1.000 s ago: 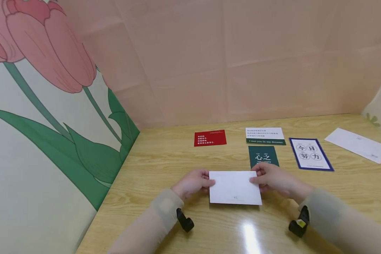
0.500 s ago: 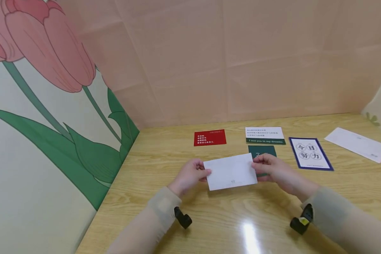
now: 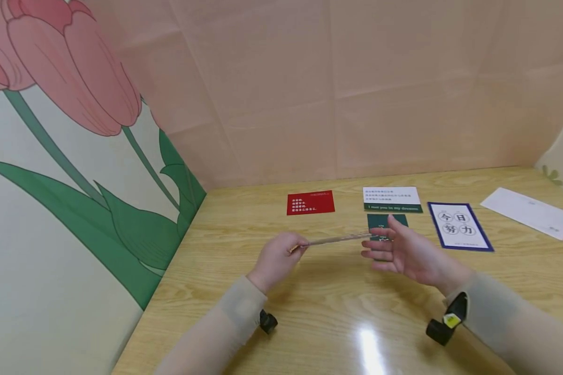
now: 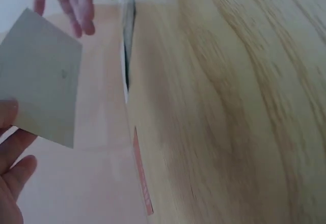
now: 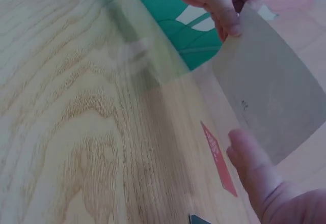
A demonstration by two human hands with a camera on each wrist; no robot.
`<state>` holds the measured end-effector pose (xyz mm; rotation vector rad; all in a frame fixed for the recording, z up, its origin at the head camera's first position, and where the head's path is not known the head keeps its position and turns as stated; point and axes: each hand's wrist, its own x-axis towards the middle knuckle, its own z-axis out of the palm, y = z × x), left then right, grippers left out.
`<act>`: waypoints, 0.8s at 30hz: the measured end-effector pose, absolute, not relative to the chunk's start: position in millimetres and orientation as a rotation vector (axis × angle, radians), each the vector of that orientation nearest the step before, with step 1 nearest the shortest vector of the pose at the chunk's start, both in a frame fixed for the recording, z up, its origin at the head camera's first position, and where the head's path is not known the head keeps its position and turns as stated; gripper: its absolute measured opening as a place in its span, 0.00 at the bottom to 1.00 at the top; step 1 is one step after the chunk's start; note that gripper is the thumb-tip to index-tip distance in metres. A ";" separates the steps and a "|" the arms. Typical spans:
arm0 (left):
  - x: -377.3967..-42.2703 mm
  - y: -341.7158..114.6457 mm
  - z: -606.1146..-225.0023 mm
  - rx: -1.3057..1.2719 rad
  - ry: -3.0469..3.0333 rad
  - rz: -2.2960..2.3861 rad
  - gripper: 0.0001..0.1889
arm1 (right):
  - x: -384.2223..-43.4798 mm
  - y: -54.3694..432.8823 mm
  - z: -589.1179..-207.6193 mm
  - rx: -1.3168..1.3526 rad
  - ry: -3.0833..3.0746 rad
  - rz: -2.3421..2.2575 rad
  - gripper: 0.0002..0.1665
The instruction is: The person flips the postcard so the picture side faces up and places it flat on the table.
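Observation:
My left hand [image 3: 277, 260] pinches a white card [image 3: 338, 240] by its left end, above the wooden table. In the head view the card is nearly edge-on; the right wrist view shows its pale face and a small printed mark. My right hand [image 3: 408, 255] has let its end go and hangs beside it with fingers spread, palm toward the card. Beyond the right fingers lies a dark green card [image 3: 380, 220] with white characters, partly hidden by them. The left wrist view has the thumb and fingers [image 4: 20, 170] at the card's corner.
Along the back of the table [image 3: 206, 250] lie a red card [image 3: 310, 203], a white card with a green strip [image 3: 392, 199] and a blue-bordered card [image 3: 460, 226]. A long white envelope [image 3: 530, 213] is at the far right. A tulip-patterned panel [image 3: 89, 219] borders the left side.
Both hands held the white card face-up, lifting it from low over the table. Now it has tipped edge-on, and the right hand has released its end and spread its fingers.

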<state>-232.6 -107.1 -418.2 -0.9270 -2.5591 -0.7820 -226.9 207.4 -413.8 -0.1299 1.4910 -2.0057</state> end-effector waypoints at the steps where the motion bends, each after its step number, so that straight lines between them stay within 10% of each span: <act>1: -232.1 -107.3 -418.1 -0.983 -2.523 -0.688 0.05 | -226.6 207.4 -413.5 -0.118 1.439 -2.022 0.54; 13: -230.0 -109.1 -418.5 -1.314 -2.228 -0.023 0.08 | -221.6 207.1 -415.7 0.044 1.325 -2.130 0.45; 24: -232.8 -108.7 -420.5 -1.143 -2.572 -0.431 0.20 | -220.7 205.4 -412.9 0.006 1.386 -2.094 0.52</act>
